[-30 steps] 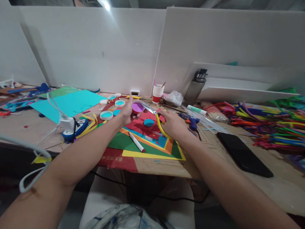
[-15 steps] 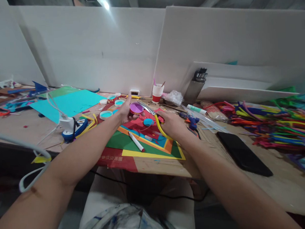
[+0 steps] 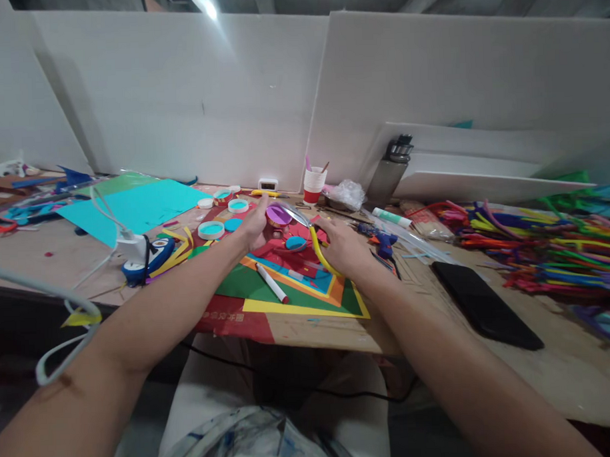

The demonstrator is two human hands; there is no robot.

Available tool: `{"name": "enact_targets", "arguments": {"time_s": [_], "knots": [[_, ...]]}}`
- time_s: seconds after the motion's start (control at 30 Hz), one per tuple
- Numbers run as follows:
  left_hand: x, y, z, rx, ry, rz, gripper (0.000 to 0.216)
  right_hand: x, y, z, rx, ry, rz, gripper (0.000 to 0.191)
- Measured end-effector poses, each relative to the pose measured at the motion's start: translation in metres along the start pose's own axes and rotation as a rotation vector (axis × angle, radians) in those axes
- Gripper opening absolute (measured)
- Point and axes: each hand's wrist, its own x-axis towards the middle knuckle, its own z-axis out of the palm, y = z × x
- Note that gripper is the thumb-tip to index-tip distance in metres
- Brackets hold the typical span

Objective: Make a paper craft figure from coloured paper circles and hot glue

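My left hand (image 3: 255, 228) is closed round a small round lid with a purple paper top (image 3: 277, 215), held just above the table. My right hand (image 3: 342, 248) grips yellow-handled scissors (image 3: 310, 236), whose blades point left to the lid's edge. Under both hands lies a stack of coloured paper sheets (image 3: 297, 292), red, green, orange, blue and yellow. A blue paper disc (image 3: 296, 243) and a white marker (image 3: 271, 283) rest on the stack.
Several white lids with blue tops (image 3: 211, 230) lie left of my hands, beside a cyan sheet (image 3: 134, 204). A red-and-white cup (image 3: 315, 185), a metal bottle (image 3: 390, 167), a blue glue gun (image 3: 383, 241), a black phone (image 3: 485, 305) and a heap of coloured pipe cleaners (image 3: 540, 247) stand to the right.
My left hand has turned the purple-topped lid a little against the scissor blades. Both hands have stayed in about the same place.
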Motion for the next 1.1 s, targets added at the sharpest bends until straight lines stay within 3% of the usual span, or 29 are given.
{"name": "enact_targets", "arguments": {"time_s": [0.4,0.83,1.1], "knots": [[-0.003,0.006,0.001,0.049,-0.016,-0.002,0.061,0.0,-0.003,-0.003,-0.019,0.004,-0.024,0.04],[-0.003,0.017,-0.01,0.09,-0.001,-0.134,0.068,-0.002,-0.007,-0.005,-0.109,-0.02,-0.022,0.038],[-0.005,0.01,-0.003,0.158,-0.014,-0.179,0.069,-0.002,-0.005,-0.002,-0.096,-0.032,-0.014,0.04]]}}
